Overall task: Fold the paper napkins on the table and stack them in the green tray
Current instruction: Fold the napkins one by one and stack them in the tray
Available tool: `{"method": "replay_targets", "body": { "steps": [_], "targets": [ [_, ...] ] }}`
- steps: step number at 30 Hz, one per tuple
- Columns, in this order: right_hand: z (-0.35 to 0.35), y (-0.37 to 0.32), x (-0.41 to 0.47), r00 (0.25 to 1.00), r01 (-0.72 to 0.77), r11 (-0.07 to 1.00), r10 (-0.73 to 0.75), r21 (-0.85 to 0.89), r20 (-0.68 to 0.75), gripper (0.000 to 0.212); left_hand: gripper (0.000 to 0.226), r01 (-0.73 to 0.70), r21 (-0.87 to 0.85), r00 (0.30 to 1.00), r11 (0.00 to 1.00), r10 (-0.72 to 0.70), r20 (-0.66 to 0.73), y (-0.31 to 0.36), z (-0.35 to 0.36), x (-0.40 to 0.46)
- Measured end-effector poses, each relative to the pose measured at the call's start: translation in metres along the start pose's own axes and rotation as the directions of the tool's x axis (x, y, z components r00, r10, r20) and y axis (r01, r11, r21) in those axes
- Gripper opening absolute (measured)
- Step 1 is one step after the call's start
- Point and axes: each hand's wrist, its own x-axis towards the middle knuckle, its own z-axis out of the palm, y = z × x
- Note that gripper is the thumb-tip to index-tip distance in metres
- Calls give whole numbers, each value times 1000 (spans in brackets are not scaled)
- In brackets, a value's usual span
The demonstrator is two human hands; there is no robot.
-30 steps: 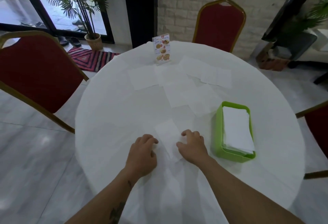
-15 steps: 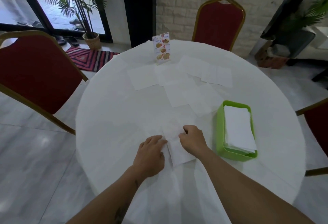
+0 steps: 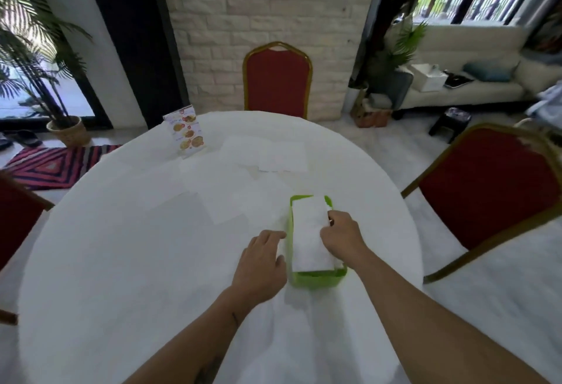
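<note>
The green tray (image 3: 316, 278) sat on the round white table (image 3: 121, 262), near the person's edge and a little right of centre. A stack of folded napkins (image 3: 308, 240) lay inside it and covered most of the tray's interior; only the near wall, the left wall and bits of the far rim showed green. The right hand (image 3: 342, 239) rested at the right edge of the stack, over the tray's right wall, fingers curled inward with the fingertips touching the top napkin's right edge. Whether they pinched the napkin or only pressed on it could not be told. The left hand (image 3: 263, 265) lay on the table just beside the tray's left wall, palm down, fingers loosely together and holding nothing; the fingertips were close to the wall, contact not clear. Several unfolded napkins (image 3: 231, 201) remained flat on the table beyond the tray, toward the middle and far side, some overlapping; their edges were faint against the white cloth, so no count was taken. A menu card (image 3: 185, 133) stood upright at the far left of the table. A red chair (image 3: 276, 82) stood beyond the far edge, another (image 3: 486, 192) to the right.
</note>
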Motion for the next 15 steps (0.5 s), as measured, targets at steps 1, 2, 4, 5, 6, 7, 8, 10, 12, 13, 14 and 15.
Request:
{"method": "replay_targets", "body": {
  "steps": [1, 2, 4, 5, 6, 7, 8, 10, 12, 13, 14, 15],
  "targets": [
    [-3, 5, 4, 1000, -22, 1000, 22, 0, 10, 16, 49, -11, 14, 1000, 1000, 11, 24, 5, 3, 3],
    [-6, 9, 7, 999, -36, 999, 36, -3, 23, 14, 49, -15, 27, 999, 1000, 14, 43, 9, 6, 5],
    [-6, 16, 15, 999, -33, 999, 33, -4, 22, 33, 50, -10, 47, 997, 999, 7, 73, 14, 14, 6],
    [-6, 19, 18, 1000, -26, 1000, 26, 4, 15, 44, 50, -6, 55, 996, 998, 1, 88, 15, 18, 6],
    [-6, 21, 21, 1000, -14, 1000, 14, 7, 4, 52, 51, 0, 60, 995, 998, -6, 100, 16, 21, 6],
    [-5, 23, 23, 1000, 6, 1000, -6, -7, -11, 56, 52, 4, 59, 994, 998, -10, 106, 17, 24, 5],
    [-5, 24, 24, 999, 29, 997, -31, -65, -30, 58, 53, 8, 49, 994, 999, -14, 106, 18, 27, 5],
    [-5, 26, 24, 989, 112, 939, -138, -324, -59, 57, 53, 23, 6, 995, 1000, -24, 99, 20, 30, 5],
    [-1, 28, 19, 955, 238, 810, -296, -537, -23, 54, 54, 50, -49, 995, 998, -45, 90, 24, 33, 5],
    [1, 30, 17, 938, 299, 756, -344, -582, 34, 52, 55, 68, -73, 995, 995, -62, 83, 25, 35, 5],
    [4, 31, 13, 926, 350, 712, -362, -608, 109, 49, 55, 88, -96, 994, 991, -81, 75, 26, 37, 5],
    [7, 33, 10, 914, 393, 671, -360, -629, 187, 46, 55, 105, -117, 993, 988, -98, 67, 26, 38, 6]
  ]
}}
